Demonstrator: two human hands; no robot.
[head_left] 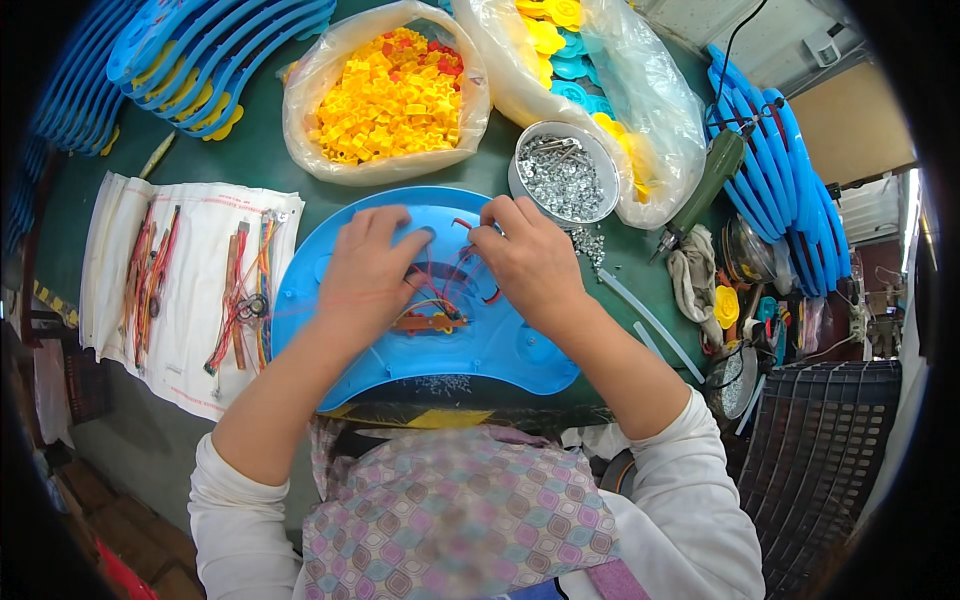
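Observation:
A curved blue plastic shell [470,365] lies open side up on the table in front of me. Inside it sits a brown circuit board [428,323] with thin red and multicoloured wires running away from it. My left hand [362,262] bends over the shell's left inner part, its thumb apart from the fingers and close to some wires. With thumb and forefinger together, my right hand [530,255] pinches a red wire [463,223] over the far right part of the shell. The wire's end is partly hidden by the fingers.
Wired boards [243,300] lie on a white sheet [190,350] at left. Behind the shell are a bag of yellow star-shaped pieces [385,100] and a bowl of screws [565,180]. A green electric screwdriver [715,175] hangs at right. Stacked blue shells [230,60] stand far left.

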